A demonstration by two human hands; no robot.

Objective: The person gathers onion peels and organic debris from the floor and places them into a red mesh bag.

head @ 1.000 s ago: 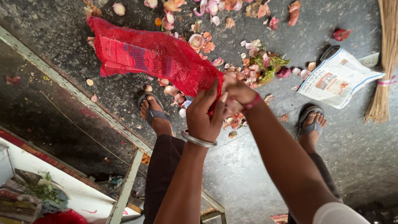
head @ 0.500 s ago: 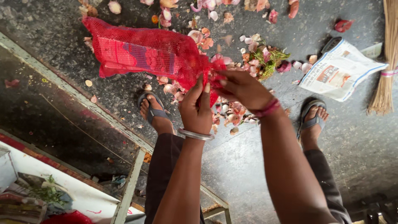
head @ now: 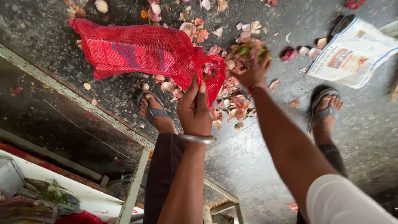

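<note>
A red mesh sack (head: 141, 52) is held open at its mouth, above the floor (head: 248, 157), by the left hand (head: 195, 110), pinched shut on the netting. A clump of onion peels (head: 244, 56) is clenched in the right hand (head: 251, 68) beside the opening; judging by this, filling is underway, and the peels need carrying across into the mouth.

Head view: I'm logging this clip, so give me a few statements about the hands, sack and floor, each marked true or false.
1. The left hand holds the red mesh sack at its mouth. True.
2. The right hand is empty. False: it holds a bunch of peels.
3. Peels lie scattered on the floor. True.
4. The newspaper lies inside the sack. False: it lies on the floor, apart from it.
5. The person is barefoot. False: sandals are on.
</note>
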